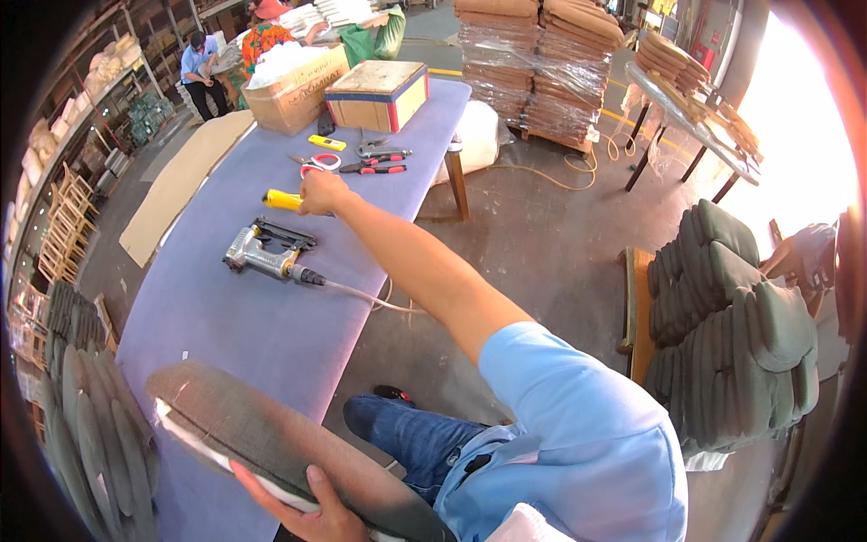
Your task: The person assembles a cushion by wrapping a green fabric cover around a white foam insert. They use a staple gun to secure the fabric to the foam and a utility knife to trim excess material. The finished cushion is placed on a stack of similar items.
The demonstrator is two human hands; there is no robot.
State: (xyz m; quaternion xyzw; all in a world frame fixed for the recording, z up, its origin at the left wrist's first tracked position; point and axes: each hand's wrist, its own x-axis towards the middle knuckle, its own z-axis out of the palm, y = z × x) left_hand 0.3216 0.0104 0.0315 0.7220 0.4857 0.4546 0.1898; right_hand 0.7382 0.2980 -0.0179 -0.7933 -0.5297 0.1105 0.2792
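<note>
A dark grey padded seat cushion (271,425) with a white underside edge is tilted against my body at the table's near end. My left hand (316,510) grips it from below, thumb on the fabric. Stretched far across the table, my right hand (322,192) is closed around a yellow-handled tool (283,200); its far part is hidden by the hand. Red-and-white-handled scissors (320,163) lie just beyond those fingers. Nearer to me, a silver-and-black pneumatic staple gun (269,249) rests on its side with an air hose (366,296) attached.
On the purple-covered table (244,330) lie red-and-black pliers (375,166), a yellow box-shaped item (327,143), a wooden box (377,93) and a cardboard box (296,90). Stacked grey cushions (731,361) stand at right. Wrapped brown stacks (537,68) are behind; two people work at far left.
</note>
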